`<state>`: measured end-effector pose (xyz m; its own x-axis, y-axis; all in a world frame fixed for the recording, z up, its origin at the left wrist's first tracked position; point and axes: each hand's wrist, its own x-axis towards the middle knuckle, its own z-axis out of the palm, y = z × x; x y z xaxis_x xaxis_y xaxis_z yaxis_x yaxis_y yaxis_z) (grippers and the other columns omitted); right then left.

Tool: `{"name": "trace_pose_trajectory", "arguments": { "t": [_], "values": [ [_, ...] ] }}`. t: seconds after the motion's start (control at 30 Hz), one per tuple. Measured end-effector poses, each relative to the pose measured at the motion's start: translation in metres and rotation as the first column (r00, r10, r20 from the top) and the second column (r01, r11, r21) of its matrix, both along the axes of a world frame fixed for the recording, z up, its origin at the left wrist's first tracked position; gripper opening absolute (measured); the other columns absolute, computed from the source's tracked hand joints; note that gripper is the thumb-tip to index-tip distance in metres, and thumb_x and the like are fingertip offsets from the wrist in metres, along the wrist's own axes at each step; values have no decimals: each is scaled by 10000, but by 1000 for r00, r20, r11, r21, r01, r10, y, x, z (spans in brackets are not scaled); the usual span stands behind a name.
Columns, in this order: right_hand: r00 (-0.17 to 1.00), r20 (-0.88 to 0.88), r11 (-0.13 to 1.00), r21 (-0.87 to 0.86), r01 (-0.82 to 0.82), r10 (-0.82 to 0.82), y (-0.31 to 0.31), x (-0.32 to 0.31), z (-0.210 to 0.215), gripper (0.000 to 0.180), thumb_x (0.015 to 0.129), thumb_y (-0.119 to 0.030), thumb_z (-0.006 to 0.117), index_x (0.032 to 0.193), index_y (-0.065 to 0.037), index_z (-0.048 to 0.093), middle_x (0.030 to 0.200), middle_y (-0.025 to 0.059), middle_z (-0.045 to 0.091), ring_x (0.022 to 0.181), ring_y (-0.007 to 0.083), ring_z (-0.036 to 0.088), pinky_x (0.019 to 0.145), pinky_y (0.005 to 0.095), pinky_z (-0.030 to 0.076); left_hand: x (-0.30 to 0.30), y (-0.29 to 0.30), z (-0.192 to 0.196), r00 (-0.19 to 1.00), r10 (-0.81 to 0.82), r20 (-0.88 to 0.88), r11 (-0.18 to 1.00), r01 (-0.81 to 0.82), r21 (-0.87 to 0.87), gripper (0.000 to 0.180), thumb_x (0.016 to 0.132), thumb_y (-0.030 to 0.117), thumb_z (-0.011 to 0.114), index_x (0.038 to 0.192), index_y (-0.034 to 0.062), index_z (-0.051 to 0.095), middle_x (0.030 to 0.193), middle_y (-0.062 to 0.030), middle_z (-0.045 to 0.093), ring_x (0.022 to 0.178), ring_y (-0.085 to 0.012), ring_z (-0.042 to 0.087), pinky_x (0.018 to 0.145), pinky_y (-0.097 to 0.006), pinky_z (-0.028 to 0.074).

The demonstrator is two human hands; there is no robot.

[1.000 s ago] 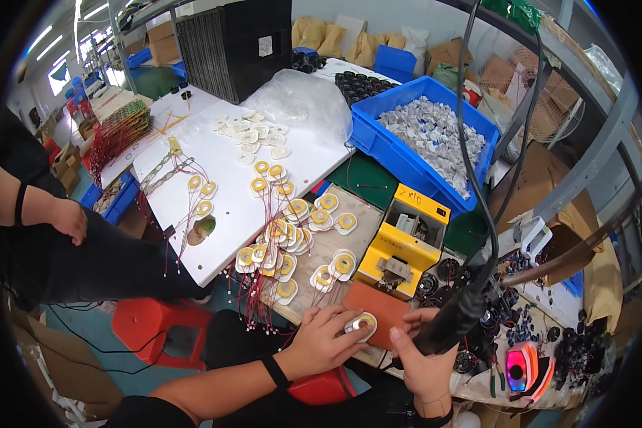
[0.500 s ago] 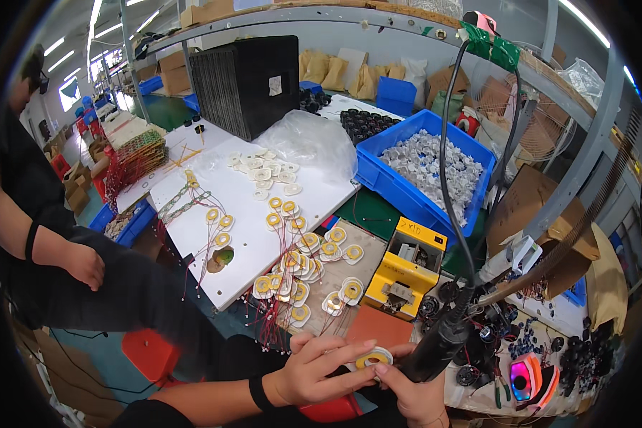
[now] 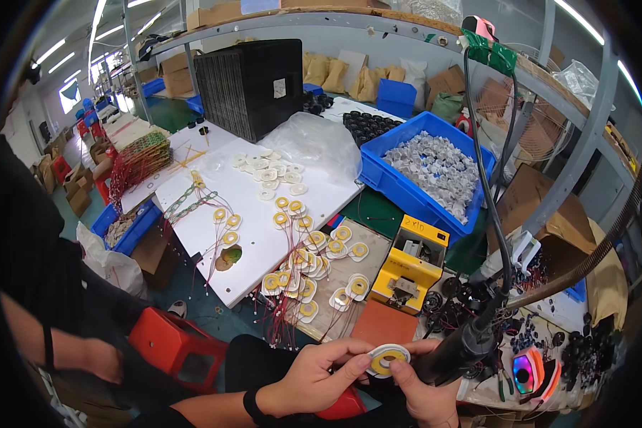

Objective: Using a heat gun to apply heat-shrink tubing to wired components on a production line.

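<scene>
The left hand (image 3: 317,379) and the right hand (image 3: 429,398) are close together in front of the body, and between them is a flat white rounded piece with a yellow ring on its face (image 3: 380,362). Both hands pinch it by its edges: the left thumb lies at its lower left side, and the right thumb presses on the front near the hole. It is tilted with the yellow face upward, probably so that the person can look at it well. The fingers behind it are partly hidden, so I cannot tell how they support it

Just beyond the hands lies a flat orange-brown mat (image 3: 384,324), perhaps placed there to give a soft surface. Behind it stands a yellow box-shaped device with an open top (image 3: 419,269), which seems within easy reach. To the left is a heap of similar white and yellow pieces with thin red wires (image 3: 307,267); many wires hang down at the near edge, maybe to leave the faces free. Beside the right hand is a thick black cylinder (image 3: 455,353); whether they touch, I cannot tell
</scene>
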<state>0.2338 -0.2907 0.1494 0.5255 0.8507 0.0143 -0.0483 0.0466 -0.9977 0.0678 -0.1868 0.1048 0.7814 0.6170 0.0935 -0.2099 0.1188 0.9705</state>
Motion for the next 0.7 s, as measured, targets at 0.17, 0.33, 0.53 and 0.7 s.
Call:
{"name": "trace_pose_trajectory", "arguments": {
  "t": [0.17,0.33,0.53,0.7],
  "values": [
    [995,-7,992,70,-101,101,-7,-3,8,272,934,-133,849,1114,15,709,1005,66,734,893,149,692,826,308,562,-3,-9,1,992,8,125,993,7,-119,311,1114,142,577,1324,-81,625,1218,-128,730,1013,-122,723,881,-281,598],
    [992,-55,991,79,-106,110,-9,-3,2,307,927,-132,855,1131,34,696,1024,81,737,893,163,715,831,309,582,1,-14,10,991,37,131,995,-24,-98,303,1091,138,619,1301,-80,638,1199,-151,742,1040,-168,721,916,-310,583],
    [992,6,989,73,-126,126,-12,-2,0,299,920,-75,847,1148,33,686,1046,83,738,936,160,717,848,308,582,10,-20,4,969,106,221,993,-116,32,279,1119,117,556,1307,-68,644,1163,-124,759,1022,-157,729,879,-296,585],
    [993,-20,987,109,-115,118,-16,1,-3,276,908,-46,850,1119,20,684,1027,65,725,922,149,698,844,301,566,11,-15,6,963,67,261,978,-115,176,295,1124,131,545,1319,-68,641,1173,-127,760,1046,-165,723,911,-297,568]
  ]
}}
